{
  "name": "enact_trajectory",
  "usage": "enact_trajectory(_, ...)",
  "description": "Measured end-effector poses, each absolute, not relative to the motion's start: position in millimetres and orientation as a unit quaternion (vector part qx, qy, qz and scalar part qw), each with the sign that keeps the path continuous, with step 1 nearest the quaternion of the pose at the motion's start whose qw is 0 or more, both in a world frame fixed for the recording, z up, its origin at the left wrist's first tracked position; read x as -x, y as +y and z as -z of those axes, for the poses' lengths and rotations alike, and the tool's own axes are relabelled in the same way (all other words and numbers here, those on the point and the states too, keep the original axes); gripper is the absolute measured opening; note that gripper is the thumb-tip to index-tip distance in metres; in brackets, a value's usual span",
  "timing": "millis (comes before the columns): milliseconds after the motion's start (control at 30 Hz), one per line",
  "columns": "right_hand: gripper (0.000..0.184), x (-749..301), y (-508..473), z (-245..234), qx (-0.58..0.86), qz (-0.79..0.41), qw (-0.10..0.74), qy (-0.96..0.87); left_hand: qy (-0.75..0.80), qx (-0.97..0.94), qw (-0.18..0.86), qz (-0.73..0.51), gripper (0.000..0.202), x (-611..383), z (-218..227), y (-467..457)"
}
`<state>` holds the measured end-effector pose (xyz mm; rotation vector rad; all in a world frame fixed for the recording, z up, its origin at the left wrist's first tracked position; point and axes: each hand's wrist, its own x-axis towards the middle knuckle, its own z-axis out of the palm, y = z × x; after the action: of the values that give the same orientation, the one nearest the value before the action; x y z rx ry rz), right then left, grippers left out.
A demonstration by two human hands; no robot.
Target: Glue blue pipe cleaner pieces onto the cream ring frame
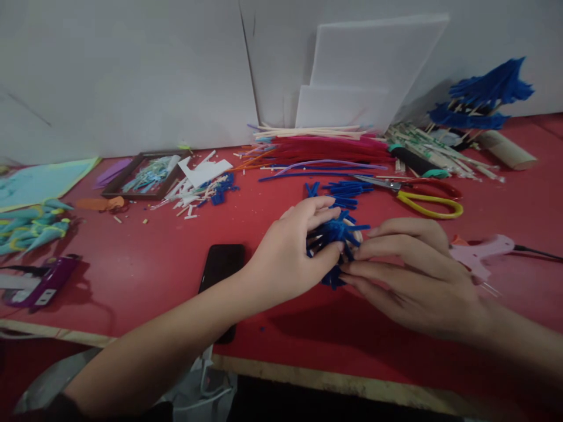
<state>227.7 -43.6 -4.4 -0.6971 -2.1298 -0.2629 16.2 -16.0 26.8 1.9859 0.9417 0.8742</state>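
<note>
Both hands meet over a bundle of short blue pipe-cleaner pieces (335,234) fixed round something pale, just above the red table (145,264). My left hand (290,252) curls round the bundle from the left, thumb and fingers closed on it. My right hand (413,272) comes in from the right, its fingertips pressed together against the blue pieces. More cut blue pieces (347,190) lie loose just behind the hands.
Yellow-handled scissors (417,196) lie behind my right hand, a pink glue gun (481,255) to its right. A black phone (222,269) sits left of my arm. Long red and purple pipe cleaners (325,153), white foam sheets (369,70), blue finished pieces (484,97), a framed tray (147,174) line the back.
</note>
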Motion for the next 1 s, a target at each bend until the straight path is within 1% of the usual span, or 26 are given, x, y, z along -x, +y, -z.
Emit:
enact_trajectory(433, 0.012, -228.1, -44.1, 9.8, 0.286, 0.147, 0.437, -0.84, 0.362, -0.772, 0.396, -0.341, 0.042, -16.0, -30.5, -16.7)
enact_trajectory(533, 0.014, -228.4, -44.5, 10.2, 0.288, 0.15, 0.431, -0.842, 0.362, -0.77, 0.398, -0.341, 0.041, -16.0, -29.8, -16.5)
enact_trajectory(667, 0.013, -229.7, -44.9, 8.8, 0.274, 0.156, 0.424, -0.849, 0.368, -0.771, 0.394, -0.339, 0.041, -15.6, -28.8, -16.1)
enact_trajectory(833, 0.018, -231.4, -43.8, 7.0, 0.267, 0.163, 0.413, -0.856, 0.37, -0.773, 0.388, -0.337, 0.042, -15.2, -28.6, -15.8)
enact_trajectory(1000, 0.016, -230.0, -42.6, 6.7, 0.263, 0.165, 0.418, -0.854, 0.375, -0.778, 0.381, -0.33, 0.042, -15.2, -30.1, -16.3)
